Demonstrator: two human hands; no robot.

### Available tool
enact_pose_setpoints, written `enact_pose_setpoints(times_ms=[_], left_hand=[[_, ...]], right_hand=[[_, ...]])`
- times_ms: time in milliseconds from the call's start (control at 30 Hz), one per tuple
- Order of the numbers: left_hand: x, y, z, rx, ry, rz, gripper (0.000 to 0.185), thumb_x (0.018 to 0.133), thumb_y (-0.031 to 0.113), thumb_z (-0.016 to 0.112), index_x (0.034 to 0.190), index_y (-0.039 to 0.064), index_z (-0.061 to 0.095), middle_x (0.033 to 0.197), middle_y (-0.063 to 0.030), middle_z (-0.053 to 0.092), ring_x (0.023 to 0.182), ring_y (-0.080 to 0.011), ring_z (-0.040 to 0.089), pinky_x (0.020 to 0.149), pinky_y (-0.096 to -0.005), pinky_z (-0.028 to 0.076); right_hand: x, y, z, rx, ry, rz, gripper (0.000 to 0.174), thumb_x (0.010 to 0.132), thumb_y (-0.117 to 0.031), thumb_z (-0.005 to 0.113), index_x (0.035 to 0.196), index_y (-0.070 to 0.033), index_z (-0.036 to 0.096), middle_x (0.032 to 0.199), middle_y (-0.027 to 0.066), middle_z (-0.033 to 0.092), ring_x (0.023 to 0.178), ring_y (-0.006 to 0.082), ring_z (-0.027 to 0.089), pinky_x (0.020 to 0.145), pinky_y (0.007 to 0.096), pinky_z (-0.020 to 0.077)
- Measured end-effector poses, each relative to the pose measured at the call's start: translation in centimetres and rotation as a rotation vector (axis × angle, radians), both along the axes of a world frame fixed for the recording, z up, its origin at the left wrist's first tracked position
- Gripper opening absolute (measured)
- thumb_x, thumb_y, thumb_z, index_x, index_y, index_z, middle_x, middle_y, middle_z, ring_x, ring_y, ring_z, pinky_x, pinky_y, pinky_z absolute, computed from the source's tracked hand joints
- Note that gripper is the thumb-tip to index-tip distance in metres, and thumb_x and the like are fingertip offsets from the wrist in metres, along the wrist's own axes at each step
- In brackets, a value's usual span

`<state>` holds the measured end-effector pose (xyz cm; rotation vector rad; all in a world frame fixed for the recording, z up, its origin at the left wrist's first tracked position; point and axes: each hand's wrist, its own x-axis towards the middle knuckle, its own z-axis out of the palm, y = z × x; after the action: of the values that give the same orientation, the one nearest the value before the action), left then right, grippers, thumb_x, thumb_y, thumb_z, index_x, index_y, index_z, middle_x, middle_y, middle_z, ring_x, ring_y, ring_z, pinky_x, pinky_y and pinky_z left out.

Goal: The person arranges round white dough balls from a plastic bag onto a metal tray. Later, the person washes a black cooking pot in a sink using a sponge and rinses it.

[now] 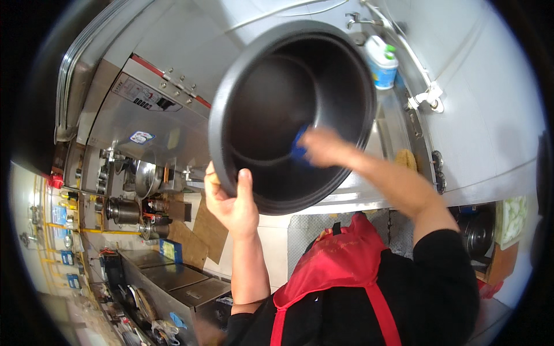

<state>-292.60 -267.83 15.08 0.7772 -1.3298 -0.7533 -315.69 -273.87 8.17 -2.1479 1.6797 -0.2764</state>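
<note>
A large dark round pot [277, 99], apparently a cooker's inner pot, is tilted with its mouth towards me. My left hand [232, 203] grips its rim at the lower left, the thumb on the inner side and the fingers around the outside. Inside the pot, my right hand [324, 147] presses a blue cloth or scrubbing pad [299, 147] against the lower inner wall. That hand is blurred, and its palm hides part of the pad.
A metal sink counter [391, 125] lies beneath and right of the pot. On it stand a white bottle with a green cap [383, 62] and a yellow sponge [406, 160]. A tap [359, 20] juts from the wall. At left is a steel cabinet [160, 125].
</note>
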Motion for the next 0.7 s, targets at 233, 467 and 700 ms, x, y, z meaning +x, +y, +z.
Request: enact_pose_setpoints(times_ms=[233, 467, 700], left_hand=[[-0.8, -0.1, -1.4, 0.171, 0.036, -0.013, 0.022, 0.093, -0.009, 0.071, 0.108, 0.001, 0.059, 0.117, -0.0064, 0.064, 0.099, -0.0106, 0.059, 0.092, -0.0257, 0.048], [-0.3, 0.6, -1.4, 0.161, -0.091, 0.071, 0.032, 0.093, 0.000, 0.077, 0.121, -0.001, 0.060, 0.117, -0.0051, 0.065, 0.103, -0.0157, 0.061, 0.098, -0.0302, 0.048], [2.2, -0.2, -2.8, 0.129, -0.062, 0.088, 0.025, 0.094, 0.000, 0.074, 0.116, -0.002, 0.063, 0.124, -0.0073, 0.063, 0.112, -0.0180, 0.058, 0.104, -0.0326, 0.043]], right_hand=[[1.6, -3.6, 3.8, -1.055, -0.715, -0.159, 0.030, 0.079, 0.003, 0.067, 0.109, 0.003, 0.065, 0.109, 0.0217, 0.065, 0.106, 0.0410, 0.061, 0.095, 0.0471, 0.0501], [3.7, -2.4, -1.4, -0.796, -0.377, 0.038, 0.019, 0.075, 0.001, 0.064, 0.094, -0.003, 0.068, 0.097, 0.0178, 0.064, 0.102, 0.0412, 0.058, 0.090, 0.0498, 0.0471], [-4.6, 6.9, -1.3, -0.067, -0.994, 0.170, 0.033, 0.092, -0.001, 0.066, 0.125, 0.001, 0.065, 0.118, 0.0137, 0.071, 0.106, 0.0234, 0.069, 0.091, 0.0363, 0.0539]])
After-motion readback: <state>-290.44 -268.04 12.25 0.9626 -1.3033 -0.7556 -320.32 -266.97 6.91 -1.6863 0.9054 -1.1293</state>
